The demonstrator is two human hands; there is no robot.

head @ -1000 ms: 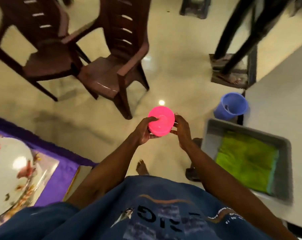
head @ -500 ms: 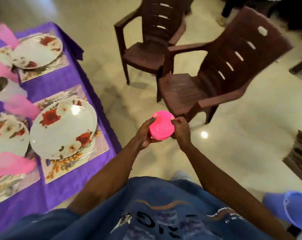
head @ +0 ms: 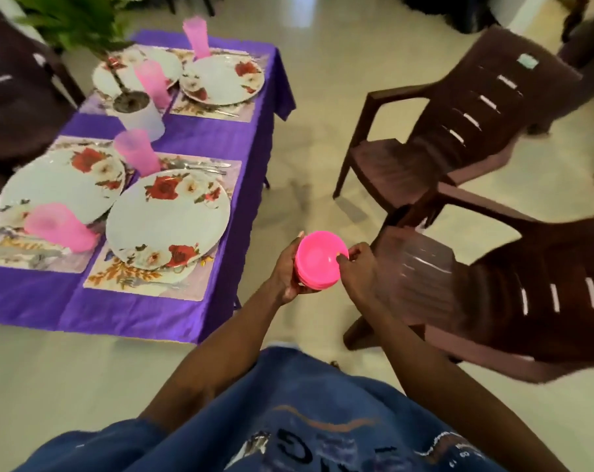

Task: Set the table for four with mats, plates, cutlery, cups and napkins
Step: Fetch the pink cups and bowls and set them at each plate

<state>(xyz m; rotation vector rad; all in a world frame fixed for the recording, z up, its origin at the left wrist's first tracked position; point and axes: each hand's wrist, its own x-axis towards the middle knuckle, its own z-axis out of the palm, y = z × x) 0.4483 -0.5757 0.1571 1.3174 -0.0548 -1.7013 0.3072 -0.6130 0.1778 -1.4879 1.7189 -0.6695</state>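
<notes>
Little can be read. The blue shirt [head: 288,420] at the bottom of the frame bears dark printed letters, seen upside down and blurred, perhaps "SIG". Small white print at its lower right is too tiny to make out.

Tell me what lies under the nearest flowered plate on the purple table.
Under the nearest plate lies a floral mat, on the purple tablecloth. Cutlery shows at the plate's near edge. The plate covers the mat's middle, so anything there is hidden.
</notes>
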